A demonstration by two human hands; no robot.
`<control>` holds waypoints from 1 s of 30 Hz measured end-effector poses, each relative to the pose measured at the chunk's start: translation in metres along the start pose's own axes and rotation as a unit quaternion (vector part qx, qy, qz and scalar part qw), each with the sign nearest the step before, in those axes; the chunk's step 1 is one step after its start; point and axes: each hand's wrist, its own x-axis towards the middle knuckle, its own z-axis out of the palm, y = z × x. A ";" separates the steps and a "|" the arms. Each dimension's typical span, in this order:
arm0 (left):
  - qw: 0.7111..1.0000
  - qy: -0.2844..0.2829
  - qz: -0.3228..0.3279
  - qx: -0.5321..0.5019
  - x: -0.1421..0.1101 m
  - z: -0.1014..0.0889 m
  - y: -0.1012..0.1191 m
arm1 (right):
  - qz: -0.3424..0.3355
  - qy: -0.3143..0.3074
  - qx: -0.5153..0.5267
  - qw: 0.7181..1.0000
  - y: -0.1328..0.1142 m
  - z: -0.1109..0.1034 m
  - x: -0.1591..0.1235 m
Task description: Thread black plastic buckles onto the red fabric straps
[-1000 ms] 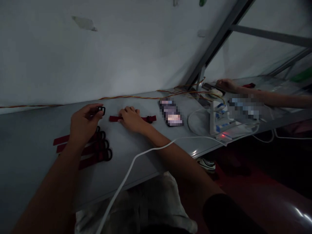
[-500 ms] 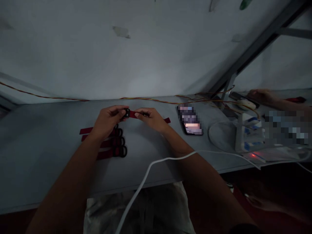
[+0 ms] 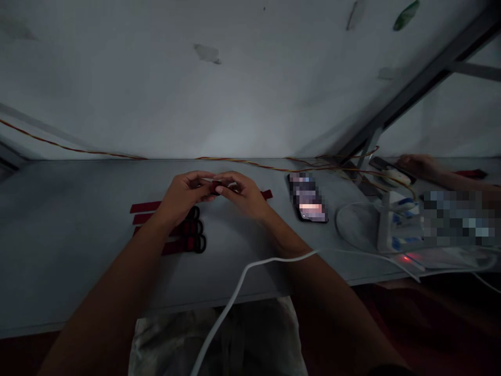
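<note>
Between my two hands, just above the table, is a dark red strap [image 3: 215, 187] with a black buckle that the fingers mostly hide. My left hand [image 3: 186, 197] pinches it from the left side. From the right, my right hand [image 3: 243, 195] grips it with thumb and fingertips, and a red strap end [image 3: 267, 194] sticks out beyond that hand. Several similar red straps [image 3: 178, 245] with black rings lie side by side under and beside my left wrist, their ring ends pointing right.
A phone [image 3: 308, 197] with a lit screen lies right of my hands. A white cable [image 3: 270, 260] crosses over my right forearm. Farther right are a white power strip [image 3: 391, 222] and another person's hand [image 3: 420, 164]. Twisted wires [image 3: 238, 162] run along the wall.
My hands have come closer together, and the black buckle that showed between them is now mostly covered by fingers. The view has shifted slightly. The straps on the table stay put.
</note>
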 end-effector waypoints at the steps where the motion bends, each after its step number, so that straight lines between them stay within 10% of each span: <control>1: 1.000 0.001 -0.003 0.001 0.000 0.001 0.000 | -0.017 0.016 -0.034 0.999 -0.001 0.000 0.000; 13: 0.978 0.057 0.041 0.196 0.007 0.007 -0.018 | 0.027 0.062 -0.017 0.998 -0.033 -0.019 -0.003; 18: 0.984 0.041 0.049 0.165 0.008 0.009 -0.019 | 0.078 0.034 -0.191 0.978 -0.021 -0.011 -0.004; 30: 0.999 -0.007 -0.025 -0.029 -0.002 0.016 -0.006 | 0.096 0.104 -0.132 0.981 -0.013 -0.004 -0.005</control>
